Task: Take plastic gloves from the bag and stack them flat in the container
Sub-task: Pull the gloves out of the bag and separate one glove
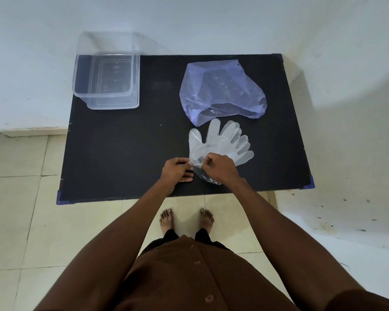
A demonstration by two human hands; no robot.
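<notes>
Both hands' grip [194, 164] pinches crinkly translucent gloves [220, 142] on matte black table [121, 142].

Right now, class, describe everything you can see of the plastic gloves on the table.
The plastic gloves are thin, clear and slightly frosted, lying flat in a fanned pile on the black table, finger parts pointing away toward the purple bag. Their crumpled cuff ends are pinched by the left hand and right hand.
</notes>
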